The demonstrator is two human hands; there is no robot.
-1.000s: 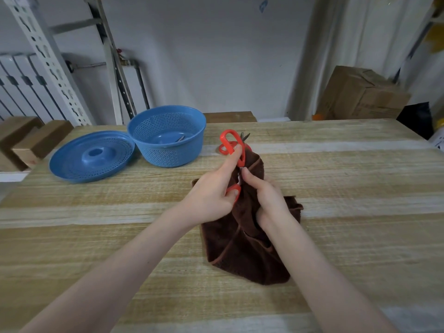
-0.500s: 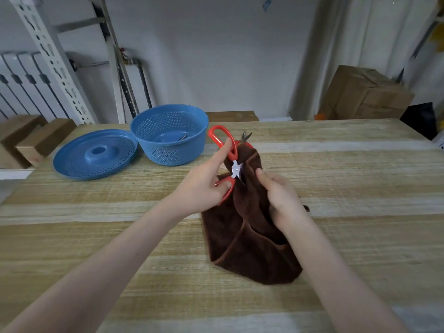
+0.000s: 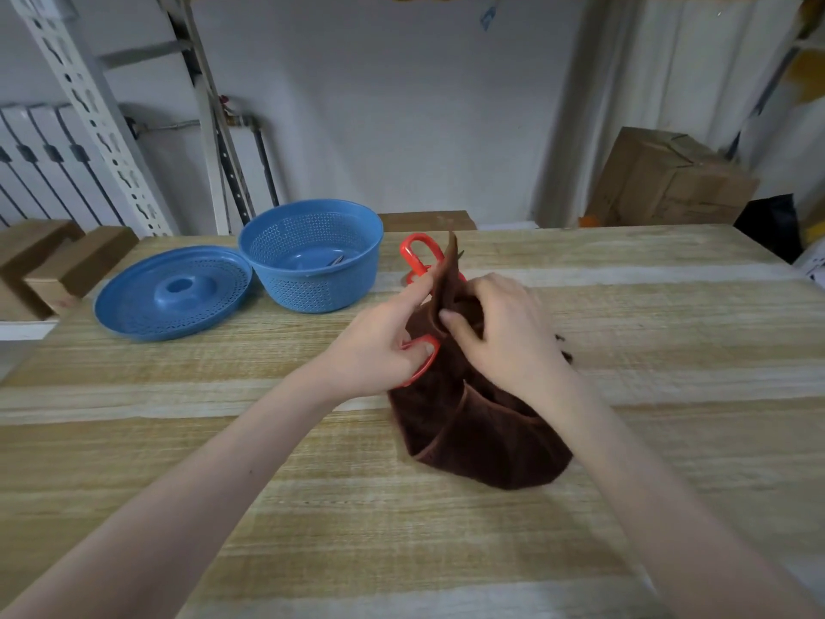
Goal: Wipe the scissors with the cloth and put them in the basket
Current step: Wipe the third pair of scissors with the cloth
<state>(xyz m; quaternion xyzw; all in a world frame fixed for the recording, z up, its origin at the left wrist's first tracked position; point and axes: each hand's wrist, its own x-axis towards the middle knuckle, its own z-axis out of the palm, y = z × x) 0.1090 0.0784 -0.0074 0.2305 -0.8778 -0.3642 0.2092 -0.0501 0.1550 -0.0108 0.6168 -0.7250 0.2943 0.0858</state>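
Wiping stage, and nothing has gone into the basket from this pair of hands yet. The red-handled scissors [image 3: 418,239] are up off the worktop [image 3: 625,507], mid-frame, with the blades buried inside the brown cloth [image 3: 482,435]. Only the two red handle loops show, so how clean the blades are, I cannot tell.

Left hand [image 3: 379,346]: closed on the handles, one fingertip poking into the lower loop, the forefinger stretched up towards the upper loop at twelve o'clock. A firm hold on the handle end.

Right hand [image 3: 504,332]: fingers and thumb curled, pinching a fold of cloth round where the blades must be. The rest of the cloth hangs down towards six o'clock and pools on the worktop.

The blue basket [image 3: 312,283] sits at about ten o'clock from the hands, near but not touching them, mouth up and open. Its blue lid [image 3: 174,292] lies beside it at nine o'clock, rim against the basket. Something small and metallic lies inside the basket; too small to name.

My read: the wipe is under way, not finished. Left to do: draw the blades clear of the cloth, carry the scissors over to ten o'clock and lower them in.
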